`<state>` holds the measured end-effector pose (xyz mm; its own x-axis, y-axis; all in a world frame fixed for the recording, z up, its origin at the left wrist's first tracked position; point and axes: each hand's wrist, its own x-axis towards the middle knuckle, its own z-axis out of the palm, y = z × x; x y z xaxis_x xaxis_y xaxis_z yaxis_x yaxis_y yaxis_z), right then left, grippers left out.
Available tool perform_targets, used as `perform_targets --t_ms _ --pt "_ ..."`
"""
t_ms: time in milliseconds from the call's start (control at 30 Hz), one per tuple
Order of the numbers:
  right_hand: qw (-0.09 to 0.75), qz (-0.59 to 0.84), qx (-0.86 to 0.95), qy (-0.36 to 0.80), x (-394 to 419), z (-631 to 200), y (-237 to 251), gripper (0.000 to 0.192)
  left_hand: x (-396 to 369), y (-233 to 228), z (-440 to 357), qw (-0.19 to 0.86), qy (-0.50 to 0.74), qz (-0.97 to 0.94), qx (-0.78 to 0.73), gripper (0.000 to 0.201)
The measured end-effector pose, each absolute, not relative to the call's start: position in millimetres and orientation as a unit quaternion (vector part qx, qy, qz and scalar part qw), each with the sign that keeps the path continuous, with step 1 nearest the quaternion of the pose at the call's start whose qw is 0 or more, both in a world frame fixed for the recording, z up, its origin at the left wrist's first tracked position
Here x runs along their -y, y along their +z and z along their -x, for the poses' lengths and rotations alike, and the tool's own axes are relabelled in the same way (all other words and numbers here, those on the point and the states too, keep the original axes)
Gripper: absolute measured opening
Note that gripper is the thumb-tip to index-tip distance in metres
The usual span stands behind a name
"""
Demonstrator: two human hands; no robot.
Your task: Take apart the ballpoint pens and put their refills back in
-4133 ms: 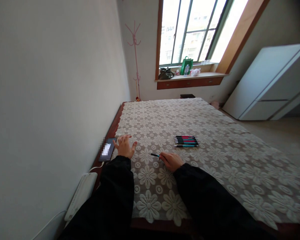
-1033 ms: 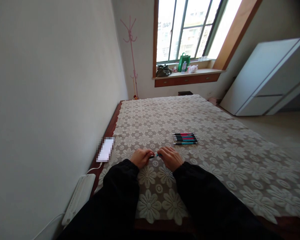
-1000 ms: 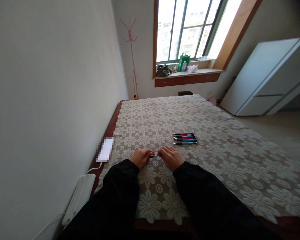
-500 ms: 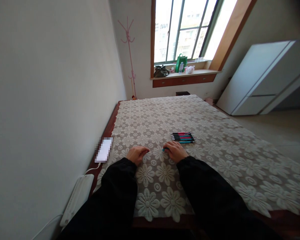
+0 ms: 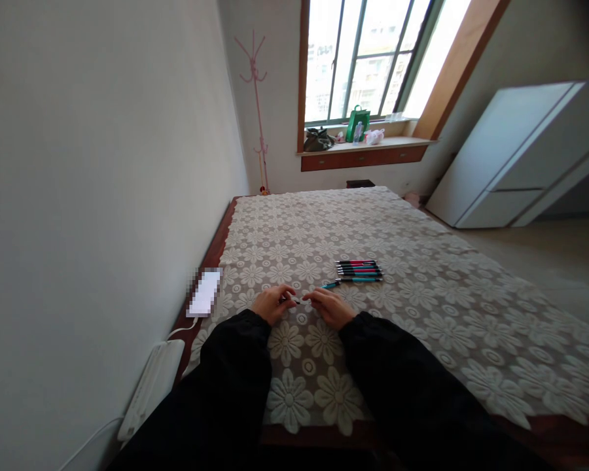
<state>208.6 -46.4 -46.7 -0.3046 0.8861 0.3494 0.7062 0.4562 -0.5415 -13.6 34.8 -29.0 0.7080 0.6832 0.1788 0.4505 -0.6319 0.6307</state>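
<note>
Pinching a small dark pen part (image 5: pixel 296 301) between us, our left hand (image 5: pixel 273 303) and right hand (image 5: pixel 326 306) meet fingertip to fingertip low over the lace cloth (image 5: pixel 422 314). Both grips are clenched on that piece; it is too small to tell which part of a pen it is. Both hands rest on the cloth, knuckles up, black sleeves (image 5: pixel 235 373) running back toward us.

Just beyond the right hand lies a teal pen barrel (image 5: pixel 330 285), loose on the cloth and tilted, its far end close to a row of pens (image 5: pixel 359 270). We count the row roughly: red, black and teal bodies, laid parallel and touching side by side.

To the left of the left hand, at the edge of the bed (image 5: pixel 211 258), a phone (image 5: pixel 205 294) lies flat with a white cable (image 5: pixel 179 332) leading off it. At the far wall we note a windowsill (image 5: pixel 373 144) carrying a green bag (image 5: pixel 358 124).
</note>
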Motion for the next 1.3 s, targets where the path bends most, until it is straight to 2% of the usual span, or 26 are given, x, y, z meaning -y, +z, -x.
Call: perform_targets --t_ms 200,467,600,733,900,1100,1300 --pt "0.3 0.502 0.799 0.144 46.4 -211.3 -46.6 0.043 -38.3 -30.4 16.8 0.272 0.219 -0.883 -0.314 0.015" --pt "0.296 0.533 0.783 0.124 47.8 -213.6 -45.8 0.045 -42.0 -26.0 20.2 0.181 0.236 -0.887 -0.353 0.012" --pt "0.28 0.523 0.797 0.109 49.1 -210.2 -47.0 0.047 -36.9 -24.9 18.0 0.17 0.261 -0.901 -0.303 0.016" --pt "0.28 0.509 0.807 0.109 50.3 -205.9 -44.8 0.041 -31.9 -25.7 13.9 0.182 0.235 -0.924 -0.239 0.014" --pt "0.273 0.52 0.804 0.091 49.6 -211.1 -41.7 0.036 -34.4 -28.1 13.8 0.184 0.221 -0.926 -0.245 0.006" --pt "0.221 0.529 0.817 0.056 47.7 -227.5 -38.4 0.028 -35.1 -28.9 14.6 0.188 0.208 -0.926 -0.252 0.006" --pt "0.268 0.584 0.766 -0.014 44.7 -245.9 -35.7 0.024 -33.9 -28.5 15.2 0.194 0.205 -0.925 -0.255 0.014"
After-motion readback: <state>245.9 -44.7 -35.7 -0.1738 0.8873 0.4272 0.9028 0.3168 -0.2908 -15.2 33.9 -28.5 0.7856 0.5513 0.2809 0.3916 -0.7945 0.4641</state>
